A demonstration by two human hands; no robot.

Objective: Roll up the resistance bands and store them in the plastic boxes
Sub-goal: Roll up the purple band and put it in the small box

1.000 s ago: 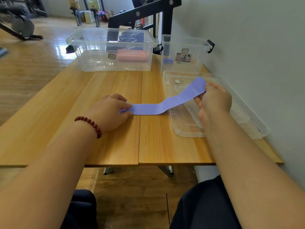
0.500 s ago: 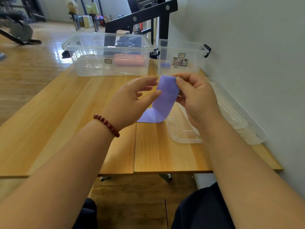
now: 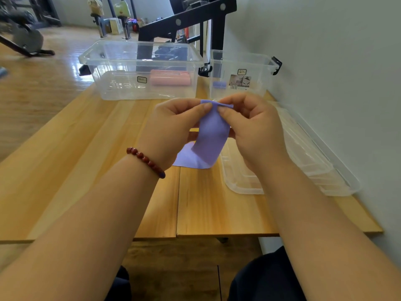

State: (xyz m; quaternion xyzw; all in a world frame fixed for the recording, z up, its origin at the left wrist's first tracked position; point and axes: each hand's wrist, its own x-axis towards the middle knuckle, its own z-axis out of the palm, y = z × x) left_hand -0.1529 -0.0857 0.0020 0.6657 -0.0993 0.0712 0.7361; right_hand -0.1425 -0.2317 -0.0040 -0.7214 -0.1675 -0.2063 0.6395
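Observation:
A purple resistance band (image 3: 211, 135) hangs from both my hands above the wooden table (image 3: 86, 161); its lower end lies flat on the tabletop. My left hand (image 3: 171, 129) and my right hand (image 3: 251, 127) pinch the band's top edge side by side, and that edge is folded over. At the back stands a large clear plastic box (image 3: 112, 61) with a rolled pink band (image 3: 170, 77) inside. Right of it, a smaller clear box (image 3: 256, 64) holds a rolled purple band (image 3: 219, 84).
Two clear lids (image 3: 308, 161) lie stacked on the table's right side along the white wall (image 3: 336, 61). A black metal frame (image 3: 186, 18) rises behind the boxes. Gym equipment (image 3: 21, 38) stands on the wooden floor at the far left.
The band lay stretched flat on the table a second ago, held at both ends. My left hand let go of its end and came up; both hands now pinch the raised end together.

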